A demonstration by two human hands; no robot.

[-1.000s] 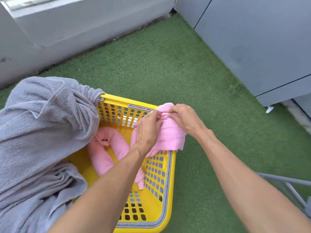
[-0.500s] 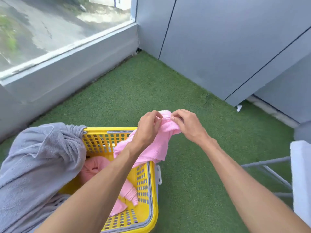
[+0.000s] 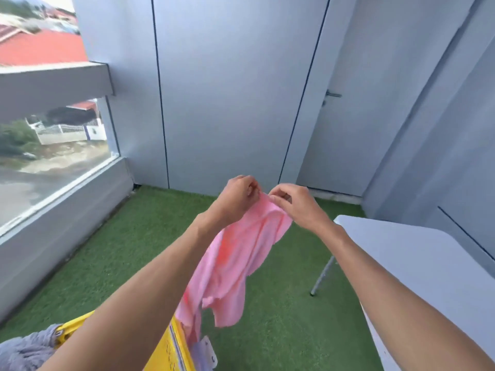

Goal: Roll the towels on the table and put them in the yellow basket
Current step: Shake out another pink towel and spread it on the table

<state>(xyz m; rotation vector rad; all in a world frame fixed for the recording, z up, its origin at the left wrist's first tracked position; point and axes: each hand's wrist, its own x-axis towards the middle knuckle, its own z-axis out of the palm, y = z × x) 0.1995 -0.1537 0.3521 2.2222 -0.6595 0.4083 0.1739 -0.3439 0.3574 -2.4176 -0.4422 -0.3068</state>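
My left hand [image 3: 239,196] and right hand [image 3: 290,204] pinch the top edge of the pink towel [image 3: 235,261], hanging above the basket [image 3: 171,349], so I should slide them apart, then lay it flat on the desk [image 3: 417,263].

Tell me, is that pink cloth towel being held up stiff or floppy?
Probably floppy: the pink cloth towel hangs in loose folds from the left hand and right hand pinching its top edge. It seems light, since fingertips alone carry it. It would likely slump once released.
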